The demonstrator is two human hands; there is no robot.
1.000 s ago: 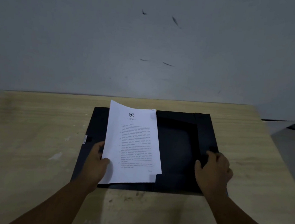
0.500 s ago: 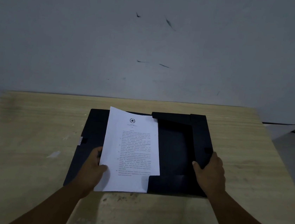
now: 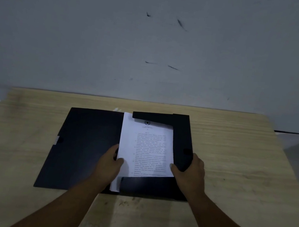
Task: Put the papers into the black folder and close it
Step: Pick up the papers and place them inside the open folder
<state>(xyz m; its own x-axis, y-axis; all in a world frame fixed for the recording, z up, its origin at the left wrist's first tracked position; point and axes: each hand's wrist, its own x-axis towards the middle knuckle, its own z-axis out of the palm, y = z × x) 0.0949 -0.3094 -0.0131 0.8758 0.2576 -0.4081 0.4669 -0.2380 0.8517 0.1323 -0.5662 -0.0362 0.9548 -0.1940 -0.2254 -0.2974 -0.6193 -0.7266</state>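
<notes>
The black folder (image 3: 85, 147) lies open on the wooden table, its cover spread flat to the left. A stack of white printed papers (image 3: 148, 150) rests in the right half, tucked under the top flap, the right flap and the bottom flap. My left hand (image 3: 110, 165) grips the papers' left edge, thumb on top. My right hand (image 3: 191, 171) holds the lower end of the folder's right flap (image 3: 181, 141), thumb touching the papers' right edge.
The light wooden table (image 3: 232, 160) runs back to a grey wall. Its right edge drops off to the floor beyond. A small label sits on the folder cover's left edge (image 3: 56, 140).
The papers have slid right from over the folder's middle into the right half, under the flaps. My left hand moved right with them. My right hand stayed on the right flap.
</notes>
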